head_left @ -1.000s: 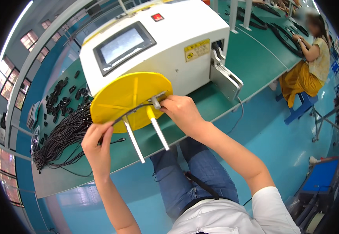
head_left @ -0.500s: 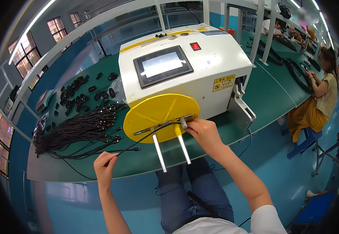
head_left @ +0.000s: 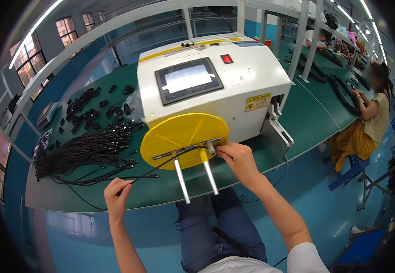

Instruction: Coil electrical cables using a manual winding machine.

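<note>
Head view: thin black cable (head_left: 161, 164), pinched in the left hand (head_left: 118, 193), fingers closed narrow around it; stretched taut up-right from those fingers across the yellow disc (head_left: 184, 139) to the right hand (head_left: 238, 159); right fingertips closed on the cable end just beside the two white prongs (head_left: 195, 175); white machine (head_left: 211, 86) beyond.

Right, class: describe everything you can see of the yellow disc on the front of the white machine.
The yellow disc is a flat, round plate, plastic by its look, with faint raised ribs, mounted tilted on the front of the white machine. A metal bar crosses its lower part, and two pale rods stick out from it toward the person. A black cable runs across it. The right hand touches its right edge; the left hand holds the cable below it.
</note>
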A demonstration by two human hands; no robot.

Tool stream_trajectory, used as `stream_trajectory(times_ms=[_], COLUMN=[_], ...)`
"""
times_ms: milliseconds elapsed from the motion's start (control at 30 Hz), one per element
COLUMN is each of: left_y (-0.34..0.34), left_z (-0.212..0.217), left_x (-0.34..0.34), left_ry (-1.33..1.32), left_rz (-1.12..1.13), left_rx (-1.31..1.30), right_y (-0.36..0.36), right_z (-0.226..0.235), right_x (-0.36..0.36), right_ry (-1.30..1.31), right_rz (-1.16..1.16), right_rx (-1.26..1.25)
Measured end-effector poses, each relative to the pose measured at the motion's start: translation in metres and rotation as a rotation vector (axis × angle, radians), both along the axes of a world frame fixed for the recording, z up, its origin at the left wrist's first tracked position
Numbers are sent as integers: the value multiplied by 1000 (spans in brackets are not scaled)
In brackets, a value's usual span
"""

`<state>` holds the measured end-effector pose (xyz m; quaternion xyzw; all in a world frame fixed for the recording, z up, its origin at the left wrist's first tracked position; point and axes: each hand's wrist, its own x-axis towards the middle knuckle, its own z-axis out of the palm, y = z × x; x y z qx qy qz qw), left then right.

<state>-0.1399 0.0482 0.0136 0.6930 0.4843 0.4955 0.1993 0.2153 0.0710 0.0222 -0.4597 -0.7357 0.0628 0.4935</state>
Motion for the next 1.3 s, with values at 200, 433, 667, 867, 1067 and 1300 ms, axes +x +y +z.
stream_trajectory(times_ms=[200,433,667,867,1067,1300], left_y=[-8,-8,-3,-6,-8,-5], left_z=[0,-2,-3,-14,-12,-9], left_x=[5,5,7,9,10,7], left_ry=[-51,-65,-61,-62,-94,-95], left_rz=[-22,-12,-29,-15,-15,-15], left_rx=[-29,-21,-14,-57,-48,-46], right_y=[-6,1,4,0,-2,-1], right_z=[-1,-12,-9,-1,-2,-3], right_x=[-10,-18,-18,-18,-17,-17], right_ry=[-58,-103,-190,-246,-242,-213], right_rz=[-40,-88,-157,-202,-189,-178], right_rx=[-68,-32,-1,7,10,33])
